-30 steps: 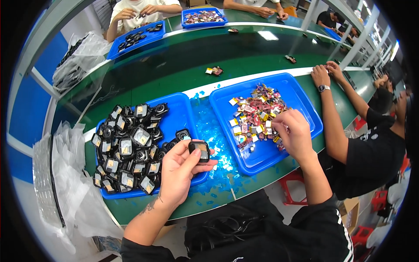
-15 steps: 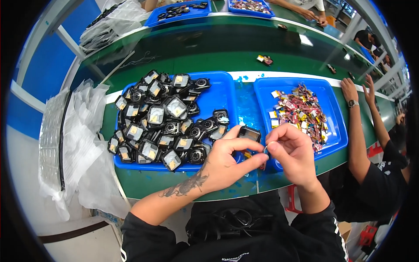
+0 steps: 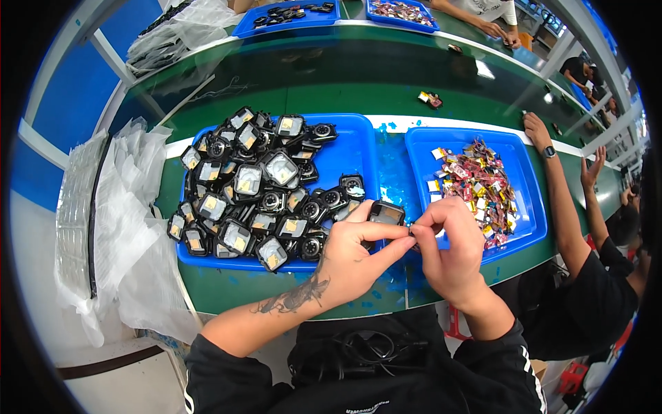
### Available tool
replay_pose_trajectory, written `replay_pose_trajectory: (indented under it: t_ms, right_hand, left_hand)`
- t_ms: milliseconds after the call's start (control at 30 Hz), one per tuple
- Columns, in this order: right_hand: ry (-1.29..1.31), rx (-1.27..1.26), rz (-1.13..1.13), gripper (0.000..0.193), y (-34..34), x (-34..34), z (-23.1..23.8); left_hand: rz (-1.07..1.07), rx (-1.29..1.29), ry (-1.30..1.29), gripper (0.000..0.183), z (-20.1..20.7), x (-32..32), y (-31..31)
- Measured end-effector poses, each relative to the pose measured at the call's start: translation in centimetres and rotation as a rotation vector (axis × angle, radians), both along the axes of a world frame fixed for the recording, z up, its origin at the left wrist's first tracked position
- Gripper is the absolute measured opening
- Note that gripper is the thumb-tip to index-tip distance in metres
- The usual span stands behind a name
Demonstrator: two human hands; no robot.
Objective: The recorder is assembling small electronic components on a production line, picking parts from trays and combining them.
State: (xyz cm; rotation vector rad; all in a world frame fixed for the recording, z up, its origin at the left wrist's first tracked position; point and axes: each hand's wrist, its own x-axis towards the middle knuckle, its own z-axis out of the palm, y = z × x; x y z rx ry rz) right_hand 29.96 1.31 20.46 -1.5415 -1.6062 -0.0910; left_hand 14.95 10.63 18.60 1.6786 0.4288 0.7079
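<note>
My left hand (image 3: 365, 245) is closed round a black smartwatch case (image 3: 387, 212), whose dark squarish face shows beyond the fingers. Thumb and index fingertip of that hand meet at the case's near right side. My right hand (image 3: 452, 248) is closed in a pinch against those fingertips; what it grips there is too small and covered to make out. Left of the hands stands a blue tray (image 3: 345, 148) heaped with black watch cases (image 3: 248, 179). To their right, another blue tray (image 3: 531, 214) holds a pile of small red, yellow and silver electronic parts (image 3: 476, 186).
Blue scraps (image 3: 389, 186) litter the green table between the trays. A loose part (image 3: 430, 100) lies on the green belt beyond. Wrapped plastic sheets (image 3: 131, 228) stand at the left. A co-worker's arm (image 3: 562, 190) reaches in at the right; more blue trays (image 3: 286, 26) stand across the belt.
My right fingers have shifted slightly left and pinch closer to my left fingertips. Reddish and yellow bits under my hands no longer show. The co-worker's hands on the right have moved apart.
</note>
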Motion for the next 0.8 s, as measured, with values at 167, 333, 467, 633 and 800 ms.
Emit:
replay_pose_trajectory:
  t_ms: [167,333,467,633,800]
  right_hand:
    - [0.154,0.079,0.090,0.020,-1.0,0.1,-0.1]
    - [0.264,-0.311,0.034,0.032,-0.7,1.8,-0.5]
    - [0.704,-0.227,0.256,0.020,-0.7,1.7,-0.8]
    - [1.012,-0.090,0.399,0.016,-1.5,1.5,-1.2]
    - [0.839,-0.204,0.052,0.016,-1.3,-0.4,0.1]
  left_hand:
    - [0.086,-0.021,-0.029,0.012,-0.2,0.1,-0.2]
    - [0.004,-0.369,0.017,0.015,0.4,0.2,0.0]
    - [-0.134,-0.551,-0.032,0.016,0.2,-0.1,0.1]
    - [-0.098,-0.414,-0.053,0.027,-0.1,0.3,0.1]
    - [-0.053,-0.429,-0.230,0.059,0.3,0.7,-0.3]
